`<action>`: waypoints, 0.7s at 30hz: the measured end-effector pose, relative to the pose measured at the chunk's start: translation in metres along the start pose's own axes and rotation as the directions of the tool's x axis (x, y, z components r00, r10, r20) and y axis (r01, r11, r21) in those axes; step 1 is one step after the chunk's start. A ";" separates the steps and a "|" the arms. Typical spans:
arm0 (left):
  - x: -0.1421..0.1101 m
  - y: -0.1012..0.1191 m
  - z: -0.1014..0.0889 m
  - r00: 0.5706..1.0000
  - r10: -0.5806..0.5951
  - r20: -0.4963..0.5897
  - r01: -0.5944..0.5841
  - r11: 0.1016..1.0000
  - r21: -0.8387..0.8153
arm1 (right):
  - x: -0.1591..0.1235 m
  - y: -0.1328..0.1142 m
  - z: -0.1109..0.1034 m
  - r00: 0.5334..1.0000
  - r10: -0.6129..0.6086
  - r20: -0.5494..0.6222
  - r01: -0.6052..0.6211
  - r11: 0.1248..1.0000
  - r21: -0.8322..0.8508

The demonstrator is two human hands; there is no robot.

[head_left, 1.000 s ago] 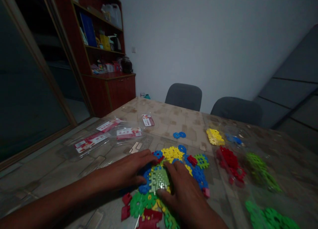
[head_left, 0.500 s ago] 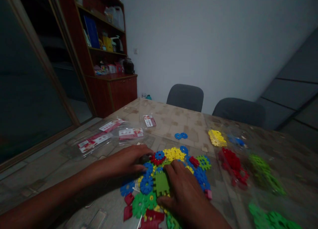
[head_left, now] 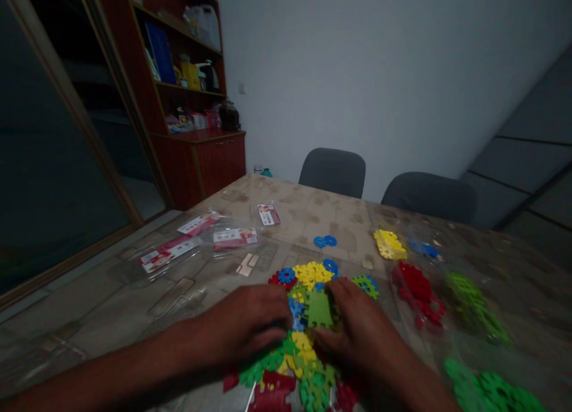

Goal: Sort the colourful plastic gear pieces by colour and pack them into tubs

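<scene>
Left hand [head_left: 250, 328] curled over blue pieces, right hand [head_left: 361, 334] pinching the green square tile [head_left: 319, 309] upright above the mixed toy pile [head_left: 299, 346] on the surface [head_left: 313, 218]; likely mid-joining, next needing slots aligned and pressed.

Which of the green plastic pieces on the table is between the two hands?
It is the light green square plastic piece, between the left hand and the right hand. The other green plastic pieces lie apart on the right.
</scene>
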State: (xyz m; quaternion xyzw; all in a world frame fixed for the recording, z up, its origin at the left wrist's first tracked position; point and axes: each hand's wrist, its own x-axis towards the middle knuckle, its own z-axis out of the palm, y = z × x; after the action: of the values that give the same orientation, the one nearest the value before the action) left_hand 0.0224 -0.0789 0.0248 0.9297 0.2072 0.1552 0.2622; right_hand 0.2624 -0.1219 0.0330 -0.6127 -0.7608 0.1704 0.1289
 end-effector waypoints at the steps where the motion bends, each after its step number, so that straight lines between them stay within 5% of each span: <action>1: 0.002 0.007 0.008 0.998 0.058 0.034 -0.057 0.998 -0.011 | -0.004 0.007 -0.008 0.999 0.004 -0.035 -0.005 1.000 -0.017; 7: 0.007 0.022 0.042 0.979 0.182 0.090 -0.191 0.976 0.109 | -0.038 0.065 -0.050 0.982 0.061 -0.180 -0.087 0.986 -0.140; 16: 0.011 0.021 0.038 0.980 0.164 0.109 -0.179 0.972 0.152 | -0.105 0.189 -0.122 0.874 0.298 -0.385 -0.376 0.915 -0.148; 21: 0.012 0.020 0.041 0.979 0.175 0.103 -0.190 0.968 0.165 | -0.109 0.228 -0.152 0.851 0.375 -0.369 -0.449 0.883 -0.139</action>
State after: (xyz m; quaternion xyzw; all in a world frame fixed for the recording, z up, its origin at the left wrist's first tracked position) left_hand 0.0559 -0.1064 0.0044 0.9701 0.1217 0.1188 0.1733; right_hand 0.5503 -0.1688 0.0772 -0.7923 -0.5922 0.0035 0.1465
